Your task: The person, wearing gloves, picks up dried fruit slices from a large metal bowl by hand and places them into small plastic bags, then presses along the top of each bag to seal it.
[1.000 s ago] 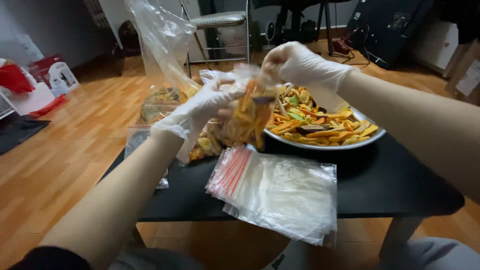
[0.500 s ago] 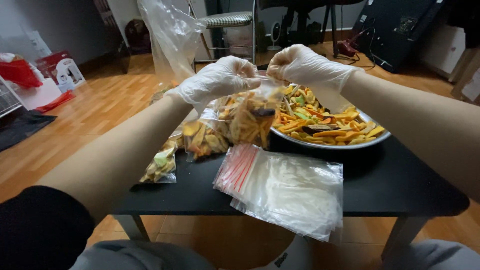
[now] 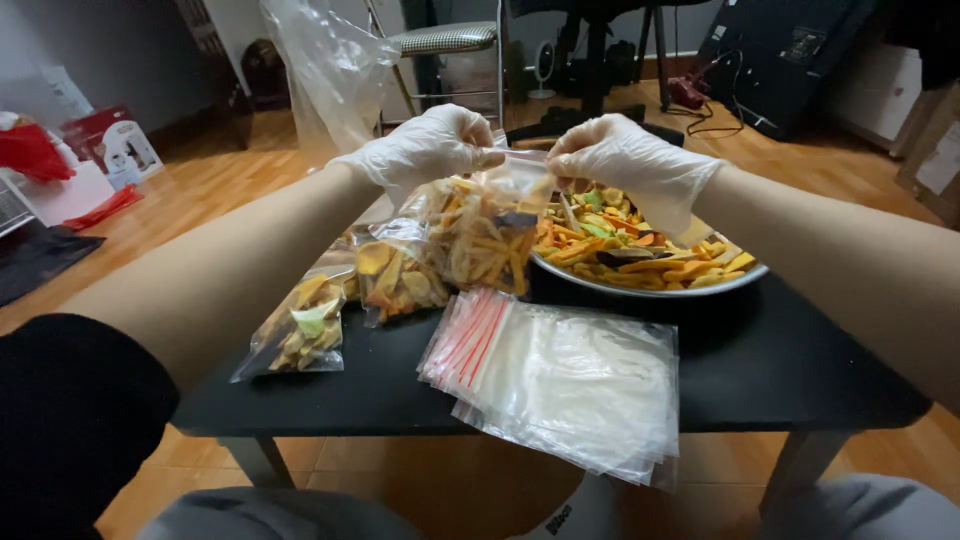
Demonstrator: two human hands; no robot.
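Clear zip bag [image 3: 487, 235] packed with orange-yellow dried vegetable chips, suspended above black table [image 3: 760, 370], top edge pinched by gloved left hand [image 3: 425, 148] and gloved right hand [image 3: 630, 162], beside metal bowl [image 3: 650, 290].

Filled bags [image 3: 340, 300] lie left on the table [image 3: 780, 370], tray [image 3: 650, 265] right, empty bags [image 3: 570, 380] in front.

Bowl [image 3: 640, 292] rear — behind right hand [image 3: 635, 165]
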